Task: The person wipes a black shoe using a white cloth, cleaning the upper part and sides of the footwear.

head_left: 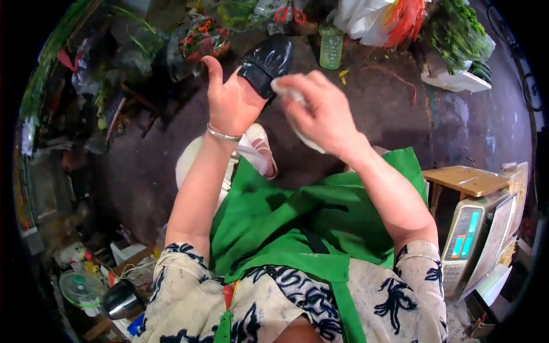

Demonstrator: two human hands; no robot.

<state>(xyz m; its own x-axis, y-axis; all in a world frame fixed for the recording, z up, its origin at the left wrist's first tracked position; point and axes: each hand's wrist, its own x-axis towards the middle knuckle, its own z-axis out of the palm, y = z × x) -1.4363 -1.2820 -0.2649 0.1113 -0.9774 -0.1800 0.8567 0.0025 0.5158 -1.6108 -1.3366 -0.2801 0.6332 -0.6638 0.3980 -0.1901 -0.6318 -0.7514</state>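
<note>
A glossy black loafer (pixel 274 55) is held up in front of me, its toe pointing away. My left hand (pixel 236 105) carries it, with the fingers pushed inside the shoe and hidden, and the thumb sticking out to the left. A silver bangle (pixel 224 134) circles that wrist. Close to the shoe's right side, my right hand (pixel 319 111) grips a crumpled white cloth or tissue (pixel 309 143). One bit of the white material lies at the fingertips beside the shoe; whether it touches is hard to tell. A green apron (pixel 274 218) covers my lap.
A ribbed green plastic container (pixel 331 48) stands on the dark floor (pixel 377 98) ahead, near red-handled scissors (pixel 290 15). Bagged greens (pixel 461 38) are at upper right. On the right sit a small wooden stool (pixel 467 179) and a lit digital scale (pixel 465 233). A metal kettle (pixel 123 300) is lower left.
</note>
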